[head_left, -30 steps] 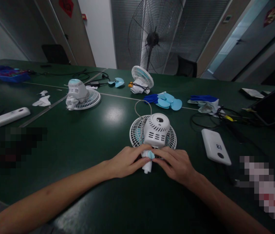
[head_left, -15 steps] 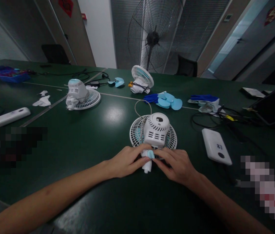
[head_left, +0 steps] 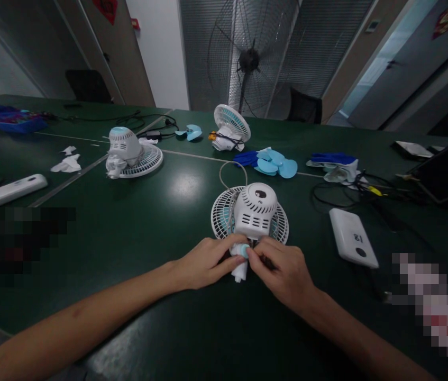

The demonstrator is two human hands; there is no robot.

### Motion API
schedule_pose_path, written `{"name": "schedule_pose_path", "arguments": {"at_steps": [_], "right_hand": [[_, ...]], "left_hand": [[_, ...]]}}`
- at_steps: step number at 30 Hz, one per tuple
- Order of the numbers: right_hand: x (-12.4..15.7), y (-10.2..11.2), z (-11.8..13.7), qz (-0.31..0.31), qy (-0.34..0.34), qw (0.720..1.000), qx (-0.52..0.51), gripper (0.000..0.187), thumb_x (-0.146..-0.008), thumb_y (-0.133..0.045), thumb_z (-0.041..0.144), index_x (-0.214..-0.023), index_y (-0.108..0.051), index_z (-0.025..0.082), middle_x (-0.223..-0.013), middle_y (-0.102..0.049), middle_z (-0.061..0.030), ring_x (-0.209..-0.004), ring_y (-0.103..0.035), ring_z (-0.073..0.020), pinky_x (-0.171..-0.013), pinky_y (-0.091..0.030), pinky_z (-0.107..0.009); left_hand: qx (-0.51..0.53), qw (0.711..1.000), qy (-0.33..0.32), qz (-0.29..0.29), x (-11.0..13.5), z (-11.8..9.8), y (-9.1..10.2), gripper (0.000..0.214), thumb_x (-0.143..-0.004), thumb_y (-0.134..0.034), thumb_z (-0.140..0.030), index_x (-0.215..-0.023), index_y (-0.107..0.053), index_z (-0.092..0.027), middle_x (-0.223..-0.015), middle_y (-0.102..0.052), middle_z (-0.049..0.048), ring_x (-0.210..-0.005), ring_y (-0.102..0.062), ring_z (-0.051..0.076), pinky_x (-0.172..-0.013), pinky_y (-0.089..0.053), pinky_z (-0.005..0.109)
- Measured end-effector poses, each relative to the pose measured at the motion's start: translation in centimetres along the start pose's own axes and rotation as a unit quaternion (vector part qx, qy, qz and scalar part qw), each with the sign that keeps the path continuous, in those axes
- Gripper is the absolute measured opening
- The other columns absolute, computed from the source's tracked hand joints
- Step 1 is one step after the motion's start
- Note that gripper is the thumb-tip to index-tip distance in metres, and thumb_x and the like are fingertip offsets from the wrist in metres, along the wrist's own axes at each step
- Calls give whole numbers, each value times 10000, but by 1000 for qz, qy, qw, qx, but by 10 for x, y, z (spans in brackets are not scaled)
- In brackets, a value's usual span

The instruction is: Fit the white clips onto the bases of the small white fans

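Note:
A small white fan (head_left: 256, 209) lies with its grille (head_left: 220, 214) down on the green table and its motor housing up. From the housing's near side a white clamp-like part (head_left: 240, 273) sticks out towards me, with a light-blue knob (head_left: 243, 250) on it. My left hand (head_left: 207, 263) is closed around that part from the left, thumb and forefinger beside the knob. On the other side, my right hand (head_left: 283, 269) pinches at the knob with thumb and curled fingers. The fingertips partly cover the joint between the part and the housing.
Two similar fans (head_left: 124, 145) (head_left: 229, 129) stand further back. Blue fan blades (head_left: 275, 163) and gloves (head_left: 334, 165) lie beyond my fan. To the right are a white power bank (head_left: 353, 238) and black cables; at left, a long white device (head_left: 11, 190) and paper scraps (head_left: 67, 163).
My right hand's fingers have curled in, from stretched along the fan to a pinch at the light-blue knob. My left hand and the fan have stayed in place.

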State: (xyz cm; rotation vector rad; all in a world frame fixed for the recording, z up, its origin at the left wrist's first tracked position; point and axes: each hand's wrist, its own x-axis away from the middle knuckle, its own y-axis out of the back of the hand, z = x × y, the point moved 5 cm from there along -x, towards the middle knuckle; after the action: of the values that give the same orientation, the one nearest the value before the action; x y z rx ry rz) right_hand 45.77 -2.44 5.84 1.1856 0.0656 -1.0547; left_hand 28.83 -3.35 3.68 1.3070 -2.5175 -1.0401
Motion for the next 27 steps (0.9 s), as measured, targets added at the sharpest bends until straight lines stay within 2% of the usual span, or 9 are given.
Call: {"name": "schedule_pose_path", "arguments": {"at_steps": [3, 6, 10, 14, 17, 19, 22, 25, 27], "right_hand": [[5, 2, -4, 14, 69, 997, 15, 114, -1008, -594, 237, -1067, -659, 163, -845, -674, -16, -638, -586, -104, -560, -396, -254], [9, 3, -10, 29, 141, 988, 51, 250, -1022, -607, 235, -1267, -620, 190, -1016, -725, -39, -735, -648, -113, -622, -444, -253], [4, 3, -8, -7, 116, 991, 64, 102, -1022, -619, 253, -1025, -672, 166, -842, -700, -15, -662, -619, -112, -607, -431, -261], [-4, 0, 2, 9, 26, 998, 55, 300, -1038, -553, 248, -749, -577, 176, -666, -588, 20, -523, -497, -88, -505, -340, -267], [-3, 3, 1, 4, 20, 999, 37, 223, -1030, -567, 251, -829, -618, 168, -714, -625, 13, -558, -538, -89, -521, -364, -258], [1, 5, -3, 12, 71, 996, 47, 128, -1026, -586, 262, -1055, -659, 161, -849, -694, -15, -635, -599, -105, -557, -405, -257], [6, 5, -10, 26, 148, 986, 69, 242, -1036, -594, 262, -1267, -616, 192, -1006, -737, -32, -723, -649, -116, -601, -437, -261], [5, 4, -10, -2, 135, 988, 78, 124, -1034, -605, 267, -1104, -666, 185, -918, -729, -18, -695, -639, -114, -617, -436, -267], [1, 2, -6, -8, 98, 991, 86, 182, -1036, -592, 269, -897, -661, 174, -768, -670, -1, -615, -589, -110, -577, -404, -274]], "left_hand": [[0, 1000, 3, -1, 0, -1, 0, 347, -1100, -395, -424, -1328, -482, -177, -942, -661, 30, -731, -622, 129, -651, -485, 242], [-2, 1000, 5, -7, 0, -1, 1, 341, -1099, -405, -412, -1340, -480, -182, -938, -658, 26, -727, -618, 128, -655, -482, 245], [-6, 1000, 4, -1, -1, -1, 0, 345, -1101, -403, -404, -1357, -477, -185, -953, -664, 31, -726, -624, 129, -660, -486, 251], [-12, 1000, 2, 1, -1, 0, -1, 346, -1099, -404, -414, -1340, -488, -180, -960, -672, 36, -748, -639, 138, -686, -499, 260], [-3, 1000, 0, -1, -1, 0, -1, 354, -1096, -414, -416, -1348, -488, -178, -973, -678, 44, -753, -641, 143, -681, -499, 259], [7, 1000, 0, -6, -1, 0, 0, 354, -1094, -422, -412, -1350, -489, -177, -986, -678, 51, -770, -644, 148, -690, -500, 261], [6, 1000, -3, -9, -1, -1, 1, 353, -1093, -428, -402, -1366, -483, -185, -988, -674, 47, -763, -639, 145, -692, -493, 264], [4, 1000, 1, -5, -1, 0, 0, 350, -1094, -426, -405, -1365, -486, -191, -954, -666, 33, -731, -628, 137, -681, -487, 264], [6, 1000, 6, -3, -1, 0, 0, 346, -1095, -420, -413, -1346, -494, -186, -938, -664, 31, -732, -629, 138, -677, -490, 261]]}}
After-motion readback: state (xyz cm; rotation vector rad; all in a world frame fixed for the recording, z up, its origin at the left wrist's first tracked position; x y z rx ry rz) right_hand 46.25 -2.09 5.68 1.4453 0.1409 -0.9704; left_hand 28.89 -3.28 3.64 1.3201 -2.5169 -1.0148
